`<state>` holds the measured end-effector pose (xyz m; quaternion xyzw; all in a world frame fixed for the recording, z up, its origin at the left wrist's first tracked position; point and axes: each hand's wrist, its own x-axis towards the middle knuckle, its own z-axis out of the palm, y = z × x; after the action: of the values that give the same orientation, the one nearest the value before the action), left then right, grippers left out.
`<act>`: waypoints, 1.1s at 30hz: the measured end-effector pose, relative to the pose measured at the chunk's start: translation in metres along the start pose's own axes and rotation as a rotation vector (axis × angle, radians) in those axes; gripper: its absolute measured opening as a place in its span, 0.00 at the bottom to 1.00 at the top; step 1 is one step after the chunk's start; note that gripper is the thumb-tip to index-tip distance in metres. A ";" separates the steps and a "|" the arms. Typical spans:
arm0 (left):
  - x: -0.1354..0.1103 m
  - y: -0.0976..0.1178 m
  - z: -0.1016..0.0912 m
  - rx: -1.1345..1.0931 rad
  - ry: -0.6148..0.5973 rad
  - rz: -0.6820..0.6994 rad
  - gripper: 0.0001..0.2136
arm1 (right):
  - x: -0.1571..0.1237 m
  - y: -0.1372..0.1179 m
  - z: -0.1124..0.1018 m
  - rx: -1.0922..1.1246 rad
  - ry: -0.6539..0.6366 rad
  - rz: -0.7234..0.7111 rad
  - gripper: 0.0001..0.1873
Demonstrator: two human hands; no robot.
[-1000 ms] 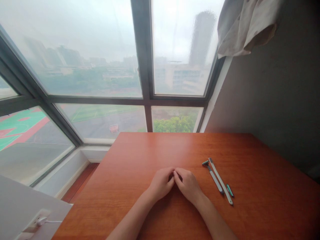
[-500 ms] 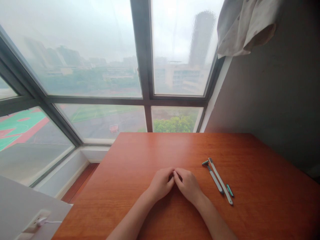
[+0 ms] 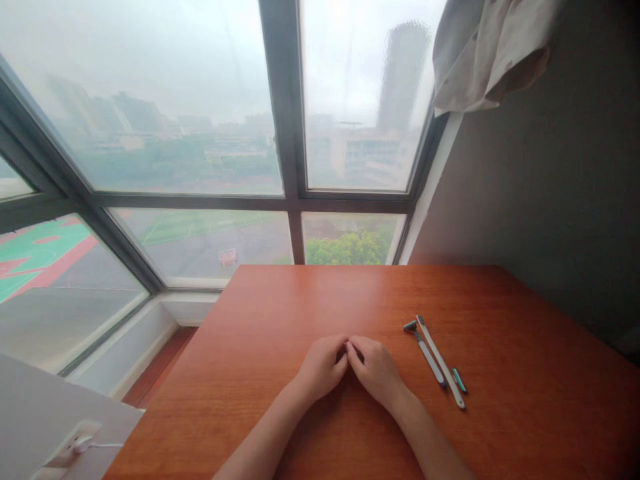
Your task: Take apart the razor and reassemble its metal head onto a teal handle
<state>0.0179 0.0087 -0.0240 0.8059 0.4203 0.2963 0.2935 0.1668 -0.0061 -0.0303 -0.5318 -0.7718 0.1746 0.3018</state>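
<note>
My left hand point(image 3: 324, 365) and my right hand point(image 3: 375, 368) meet at the fingertips above the middle of the wooden table point(image 3: 240, 353). Both have their fingers curled and pressed together. Whatever lies between the fingertips, if anything, is hidden or too small to name. To the right of my right hand lies a razor point(image 3: 428, 359) with a grey handle and dark head. Alongside it is a white toothbrush point(image 3: 443, 367) with a dark-bristled head. A small green and black piece, like a razor cartridge point(image 3: 459, 380), rests just right of the toothbrush handle.
Large windows with grey frames point(image 3: 293, 133) stand behind the table's far edge. A pale curtain point(image 3: 490, 60) hangs at the upper right against a dark wall point(image 3: 545, 193). At lower left, a plug and cord sit in a wall socket point(image 3: 75, 443).
</note>
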 end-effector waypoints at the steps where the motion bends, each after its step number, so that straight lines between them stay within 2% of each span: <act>1: 0.000 0.000 0.000 -0.001 0.000 0.001 0.05 | 0.000 0.000 0.000 0.001 0.000 -0.001 0.13; 33: 0.001 0.004 -0.003 0.012 -0.014 0.000 0.05 | 0.001 0.000 -0.001 -0.005 0.006 -0.003 0.14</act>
<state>0.0178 0.0083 -0.0189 0.8097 0.4201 0.2879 0.2917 0.1677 -0.0056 -0.0293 -0.5321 -0.7721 0.1707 0.3027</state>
